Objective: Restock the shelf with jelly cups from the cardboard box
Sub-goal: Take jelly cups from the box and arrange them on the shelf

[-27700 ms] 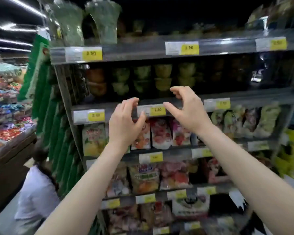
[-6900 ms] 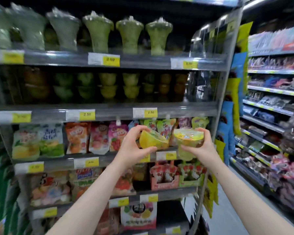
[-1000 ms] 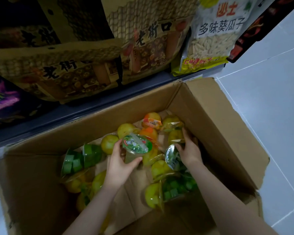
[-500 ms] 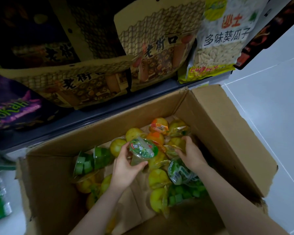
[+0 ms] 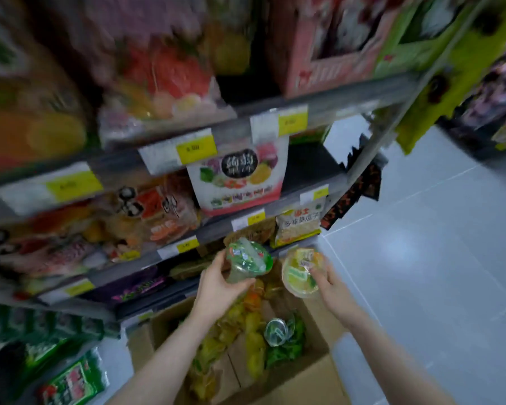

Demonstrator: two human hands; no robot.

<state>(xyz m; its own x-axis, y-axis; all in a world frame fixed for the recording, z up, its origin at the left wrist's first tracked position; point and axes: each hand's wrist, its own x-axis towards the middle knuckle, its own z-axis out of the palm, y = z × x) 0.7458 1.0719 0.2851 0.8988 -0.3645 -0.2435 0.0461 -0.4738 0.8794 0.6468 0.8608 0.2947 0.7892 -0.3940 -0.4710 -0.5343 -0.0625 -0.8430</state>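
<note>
My left hand point(image 5: 216, 283) holds a clear jelly cup with a green lid point(image 5: 247, 260), tilted, above the open cardboard box point(image 5: 313, 378). My right hand point(image 5: 329, 283) grips a yellow jelly cup point(image 5: 300, 271) beside it, lid turned toward me. Both cups hang in the air in front of the low shelves. The box stands on the floor below my arms and holds several yellow, orange and green jelly cups point(image 5: 276, 331). The picture is blurred by motion.
The shelf unit point(image 5: 330, 108) rises on the left with snack bags, a white and pink fruit pouch point(image 5: 237, 176) and yellow price tags point(image 5: 196, 147). Green packets point(image 5: 73, 378) lie at the bottom left. Grey floor tiles point(image 5: 435, 258) stretch to the right.
Both hands have lifted out of the box, each with a jelly cup. My view has swung upward from the box to the shelves.
</note>
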